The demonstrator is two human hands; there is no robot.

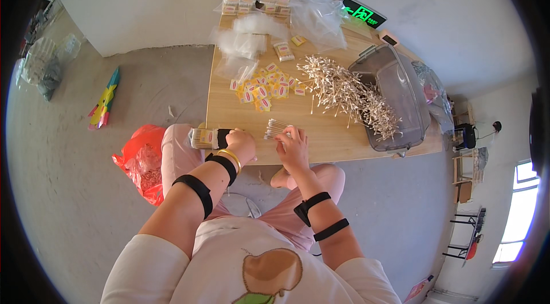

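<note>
The table (332, 150) looks smooth wood; the bin (408, 89) at right, glossy plastic; the near-left bag (141, 158), crinkled plastic; the swabs (338, 89), matt-tipped; the wearer's bangle (234, 158), shiny metal.

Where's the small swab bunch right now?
In the head view, the small swab bunch is centre, at the fingertips of the right hand, between the scattered yellow cards and the near edge of the table.

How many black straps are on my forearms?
4: left wrist-side strap, left elbow-side strap, right wrist-side strap and right elbow-side strap. None looks hidden.
</note>
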